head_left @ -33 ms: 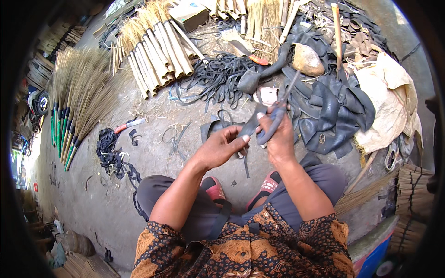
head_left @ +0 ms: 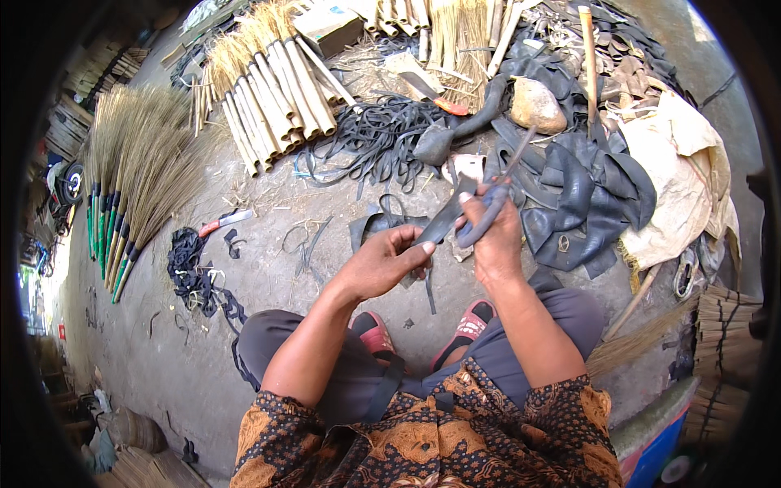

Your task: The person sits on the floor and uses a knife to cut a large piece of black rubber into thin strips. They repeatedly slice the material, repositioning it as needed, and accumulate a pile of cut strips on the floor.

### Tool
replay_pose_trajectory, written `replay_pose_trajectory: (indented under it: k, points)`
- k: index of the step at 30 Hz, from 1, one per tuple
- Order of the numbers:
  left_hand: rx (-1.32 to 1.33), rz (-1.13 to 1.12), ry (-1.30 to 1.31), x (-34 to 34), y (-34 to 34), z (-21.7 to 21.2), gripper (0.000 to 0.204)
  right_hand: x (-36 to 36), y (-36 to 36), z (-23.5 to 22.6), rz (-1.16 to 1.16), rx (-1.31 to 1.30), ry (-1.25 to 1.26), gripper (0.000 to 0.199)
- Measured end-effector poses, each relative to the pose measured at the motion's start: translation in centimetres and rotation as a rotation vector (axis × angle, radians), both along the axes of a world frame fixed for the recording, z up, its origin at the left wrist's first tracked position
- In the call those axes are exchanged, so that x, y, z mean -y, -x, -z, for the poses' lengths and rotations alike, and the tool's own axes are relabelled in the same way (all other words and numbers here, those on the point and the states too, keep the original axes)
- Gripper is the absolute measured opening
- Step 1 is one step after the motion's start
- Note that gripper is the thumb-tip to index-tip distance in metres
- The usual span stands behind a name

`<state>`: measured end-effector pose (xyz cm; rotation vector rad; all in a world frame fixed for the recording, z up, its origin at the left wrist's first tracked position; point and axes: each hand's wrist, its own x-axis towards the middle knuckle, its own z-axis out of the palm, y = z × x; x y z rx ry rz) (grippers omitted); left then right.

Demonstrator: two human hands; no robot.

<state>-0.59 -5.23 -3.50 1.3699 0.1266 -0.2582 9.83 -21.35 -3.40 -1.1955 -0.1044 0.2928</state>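
Note:
Between my fingers and thumb, my left hand [head_left: 384,260] pinches a dark strip of rubber [head_left: 446,221], which slants up toward the other hand. A thin tail of it seems to hang below the fingers. My right hand [head_left: 499,252] is wrapped round the dark handles of a pair of scissors [head_left: 490,213]. Their blades point up and to the right, away from the strip, toward the stone; whether they are parted is too blurred to tell. Another flat piece of black rubber [head_left: 376,226] lies on the floor just beyond my left hand.
Beyond my hands lie tangled black rubber strips [head_left: 378,138], a large stone [head_left: 537,106] and rubber sheets [head_left: 578,191]. Bamboo-handled brooms [head_left: 277,98] lie farther off. Grass brooms [head_left: 134,175] and a red-handled knife [head_left: 226,222] are at left, a pale sack [head_left: 683,167] at right.
The scissors have tilted, their blades swinging to the right and lower. My right hand has turned slightly with them. My left hand keeps its pinch on the rubber strip.

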Motion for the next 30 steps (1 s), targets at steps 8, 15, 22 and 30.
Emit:
replay_pose_trajectory:
  k: [8,15,22,30]
  points:
    - [0.015,0.027,0.058,-3.4,2.0,-3.7,0.025,3.9,-5.6,-1.5,0.279,-0.053,-0.065,0.021]
    - [0.065,-0.296,0.281,-3.7,1.5,-2.9,0.029,2.2,-3.6,-0.5,-0.046,-0.160,0.160,0.023]
    - [-0.081,-0.595,0.170,-4.6,0.3,-1.2,0.050,0.3,1.2,-0.2,-0.615,0.040,0.421,0.028]
    - [-0.009,-0.755,0.007,-6.2,0.3,-0.9,0.047,-0.1,4.3,0.3,-0.813,0.169,0.455,0.052]
